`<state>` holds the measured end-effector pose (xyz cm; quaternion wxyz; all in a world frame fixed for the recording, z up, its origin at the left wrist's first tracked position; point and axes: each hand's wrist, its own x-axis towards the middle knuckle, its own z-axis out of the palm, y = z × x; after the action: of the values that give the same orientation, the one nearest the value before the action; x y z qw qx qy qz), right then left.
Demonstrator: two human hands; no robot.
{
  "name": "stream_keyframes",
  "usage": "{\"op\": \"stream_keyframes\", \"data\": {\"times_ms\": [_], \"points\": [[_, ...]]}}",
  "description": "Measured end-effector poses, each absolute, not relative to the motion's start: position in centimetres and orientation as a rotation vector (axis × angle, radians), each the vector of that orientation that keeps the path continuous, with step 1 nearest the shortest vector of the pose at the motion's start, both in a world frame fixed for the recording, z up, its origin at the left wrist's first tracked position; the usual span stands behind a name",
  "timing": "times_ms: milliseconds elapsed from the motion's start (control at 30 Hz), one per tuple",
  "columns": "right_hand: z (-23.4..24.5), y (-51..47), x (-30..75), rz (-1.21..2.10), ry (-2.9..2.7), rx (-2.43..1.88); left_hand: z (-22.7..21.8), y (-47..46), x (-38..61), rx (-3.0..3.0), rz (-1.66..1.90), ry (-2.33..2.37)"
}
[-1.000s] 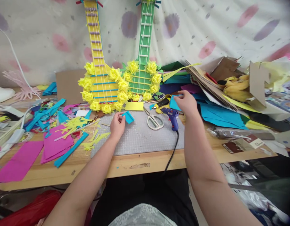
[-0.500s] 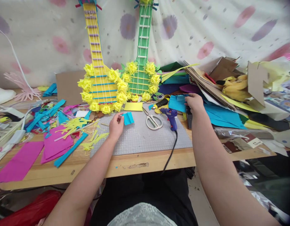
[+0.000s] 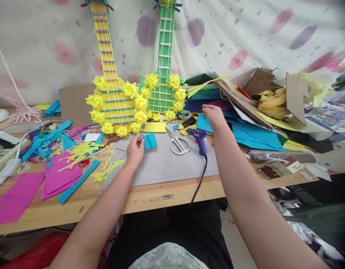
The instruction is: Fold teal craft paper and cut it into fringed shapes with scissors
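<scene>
I see a wooden table (image 3: 161, 196) running across the middle of the frame, its front edge scuffed near the centre. A grey cutting mat (image 3: 166, 164) lies on it at centre, carrying white-handled scissors (image 3: 178, 144), a purple glue gun (image 3: 199, 139) with its black cord (image 3: 199, 183) trailing over the table edge, a small folded blue paper (image 3: 149, 141) and a yellow paper strip (image 3: 154, 127). At left I see magenta paper sheets (image 3: 58, 175), a long blue strip (image 3: 78, 181) and yellow paper scraps (image 3: 105, 168). At right, a heap of blue paper sheets (image 3: 253, 134) and cardboard pieces (image 3: 259, 84) covers the table toward the frame's edge.
</scene>
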<state>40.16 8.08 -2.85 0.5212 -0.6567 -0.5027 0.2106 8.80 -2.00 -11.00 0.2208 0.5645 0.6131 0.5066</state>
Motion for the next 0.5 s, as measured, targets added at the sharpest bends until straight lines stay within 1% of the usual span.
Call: {"op": "stream_keyframes", "data": {"times_ms": [100, 200, 333, 500], "points": [[-1.9, 7.4, 38.3, 0.731, -1.146, -1.531, -11.2, -2.1, 8.6, 1.608, 1.356, 1.723], [-1.8, 6.2, 38.8, 0.755, -1.080, -1.592, -11.4, -2.2, 8.3, 1.727, 1.395, 1.782], [-2.8, 4.9, 42.1, 0.882, -0.672, -1.555, -10.8, -1.9, 9.1, 1.931, 1.534, 1.861], [-3.1, 5.5, 44.4, 1.007, -0.391, -1.483, -8.9, -1.1, 13.4, 2.241, 1.469, 1.585]]}}
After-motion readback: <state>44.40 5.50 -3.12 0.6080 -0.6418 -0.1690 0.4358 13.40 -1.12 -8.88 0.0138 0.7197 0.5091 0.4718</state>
